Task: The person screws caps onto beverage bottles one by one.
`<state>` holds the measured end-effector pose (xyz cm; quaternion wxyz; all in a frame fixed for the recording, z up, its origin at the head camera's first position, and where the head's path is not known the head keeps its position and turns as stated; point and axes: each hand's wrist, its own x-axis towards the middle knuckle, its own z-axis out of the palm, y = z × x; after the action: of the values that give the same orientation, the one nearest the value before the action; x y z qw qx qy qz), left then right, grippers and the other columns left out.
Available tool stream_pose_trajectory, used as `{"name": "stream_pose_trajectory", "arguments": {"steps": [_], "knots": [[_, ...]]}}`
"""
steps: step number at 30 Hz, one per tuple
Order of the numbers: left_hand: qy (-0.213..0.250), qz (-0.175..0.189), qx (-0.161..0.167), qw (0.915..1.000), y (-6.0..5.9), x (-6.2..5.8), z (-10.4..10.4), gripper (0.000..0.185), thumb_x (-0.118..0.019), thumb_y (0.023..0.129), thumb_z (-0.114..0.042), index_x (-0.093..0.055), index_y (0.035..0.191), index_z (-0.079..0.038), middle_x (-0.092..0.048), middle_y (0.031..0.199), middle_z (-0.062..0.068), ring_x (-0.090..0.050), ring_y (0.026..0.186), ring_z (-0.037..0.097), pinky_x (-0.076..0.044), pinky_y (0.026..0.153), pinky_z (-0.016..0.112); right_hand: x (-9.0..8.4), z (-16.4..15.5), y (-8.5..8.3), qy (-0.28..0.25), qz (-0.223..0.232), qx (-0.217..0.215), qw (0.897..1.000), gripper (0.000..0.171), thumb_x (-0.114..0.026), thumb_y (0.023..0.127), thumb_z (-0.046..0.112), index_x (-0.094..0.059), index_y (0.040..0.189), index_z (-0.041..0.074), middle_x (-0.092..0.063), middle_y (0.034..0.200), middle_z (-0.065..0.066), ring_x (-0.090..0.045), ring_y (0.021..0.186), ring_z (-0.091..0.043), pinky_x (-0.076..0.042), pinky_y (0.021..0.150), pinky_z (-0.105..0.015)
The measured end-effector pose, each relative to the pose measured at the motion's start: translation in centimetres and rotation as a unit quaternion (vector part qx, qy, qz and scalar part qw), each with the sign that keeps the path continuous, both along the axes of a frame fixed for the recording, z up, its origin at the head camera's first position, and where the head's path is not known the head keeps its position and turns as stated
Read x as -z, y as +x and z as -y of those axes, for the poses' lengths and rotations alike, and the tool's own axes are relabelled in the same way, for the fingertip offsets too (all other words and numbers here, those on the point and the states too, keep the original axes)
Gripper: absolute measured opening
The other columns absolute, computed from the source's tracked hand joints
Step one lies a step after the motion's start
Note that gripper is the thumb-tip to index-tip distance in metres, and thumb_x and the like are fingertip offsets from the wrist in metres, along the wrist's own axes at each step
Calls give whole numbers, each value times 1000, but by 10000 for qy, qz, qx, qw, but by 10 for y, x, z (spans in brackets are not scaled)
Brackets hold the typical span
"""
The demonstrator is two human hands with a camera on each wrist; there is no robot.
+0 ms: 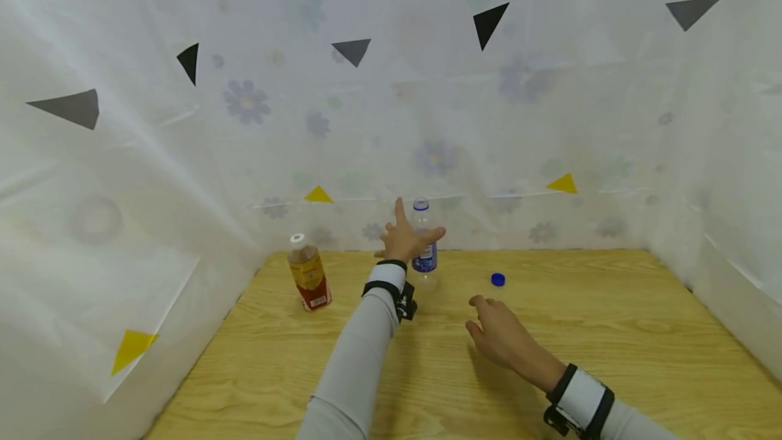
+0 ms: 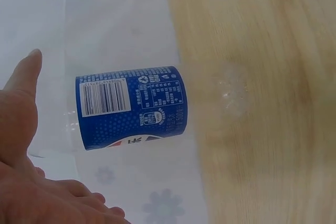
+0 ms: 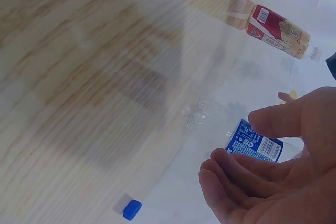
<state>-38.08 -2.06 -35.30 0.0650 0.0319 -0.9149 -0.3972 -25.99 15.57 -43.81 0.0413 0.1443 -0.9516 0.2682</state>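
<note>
A clear plastic bottle (image 1: 424,262) with a blue label stands uncapped at the far side of the wooden table. My left hand (image 1: 406,240) reaches up to it with spread fingers, overlapping its upper part in the head view. In the left wrist view, thumb and fingers lie beside the bottle's upper end, apart from the blue label (image 2: 132,108). Nearer and to the right, my right hand (image 1: 506,339) hovers over the table with loosely bent fingers and nothing in its grasp. A blue bottle cap (image 1: 497,280) lies on the table beyond it.
A bottle of brown drink (image 1: 309,278) with a white cap and yellow-red label stands at the left of the table (image 1: 586,331). Pale flowered sheeting (image 1: 391,121) with black, grey and yellow triangles encloses the back and both sides.
</note>
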Motion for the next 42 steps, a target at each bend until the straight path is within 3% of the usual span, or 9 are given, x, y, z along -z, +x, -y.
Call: {"name": "stream_pose_trajectory", "arguments": {"steps": [7,12,20,25,30,34,37,40,42], "knots": [[-119,216,-85,9997,0,5,-3,102,-72,87,-59,-15,164,-25,-29,160,30,-25,147,56,-16,106,84,3,0,2,2,-36,-19,10000,40,-65,98,10,-55,132,-8,-65,120,-27,-66,102,-36,-56,80,-46],[-42,166,52,9998,-2,9,-5,91,-69,90,-59,-29,161,-17,-40,156,26,-36,142,52,-22,108,80,2,-2,5,-48,-44,-17,10000,39,-65,97,10,-55,131,-8,-65,119,-27,-65,102,-35,-56,79,-46],[399,-463,141,9980,-3,19,-6,81,-69,93,-50,-37,155,-10,-56,144,24,-56,126,46,-48,99,62,0,-5,8,-60,-79,-28,9999,39,-64,98,9,-54,131,-8,-64,121,-28,-66,101,-35,-56,79,-45],[690,-877,49,9937,-1,25,-7,75,-71,93,-46,-42,150,-7,-60,137,25,-61,116,47,-52,94,58,-1,-6,9,-63,-88,-46,9999,39,-64,98,9,-54,131,-8,-64,120,-28,-66,100,-34,-56,79,-45],[770,-1326,105,9881,-2,22,-7,69,-73,92,-43,-47,144,-6,-62,133,25,-63,110,46,-53,92,57,2,-7,8,-64,-55,-78,9999,38,-64,98,9,-54,131,-8,-65,116,-25,-66,96,-32,-56,76,-43],[794,-1617,284,9832,-2,15,-5,63,-75,91,-42,-48,137,-9,-68,99,19,-61,80,34,-50,69,43,5,-7,7,-79,-68,-113,9999,38,-65,97,8,-55,130,-9,-66,114,-25,-67,96,-32,-57,75,-42],[742,-1660,474,9822,-1,9,-1,63,-75,90,-43,-47,137,-11,-54,66,8,-45,57,22,-36,53,32,6,-6,7,-90,-31,-107,9999,38,-64,98,8,-55,130,-9,-65,115,-26,-67,97,-33,-57,75,-42],[631,-1609,641,9829,2,5,4,66,-75,90,-46,-47,140,-13,-41,56,4,-35,46,17,-28,46,30,6,-5,7,-95,4,-89,9999,37,-64,98,8,-55,130,-8,-66,115,-25,-67,97,-32,-57,76,-42],[527,-1565,681,9839,6,4,8,68,-74,90,-48,-48,142,-14,-48,59,8,-38,46,17,-31,46,30,7,-4,7,-92,25,-88,9999,37,-64,98,9,-55,130,-8,-66,115,-25,-67,97,-32,-57,76,-42]]}}
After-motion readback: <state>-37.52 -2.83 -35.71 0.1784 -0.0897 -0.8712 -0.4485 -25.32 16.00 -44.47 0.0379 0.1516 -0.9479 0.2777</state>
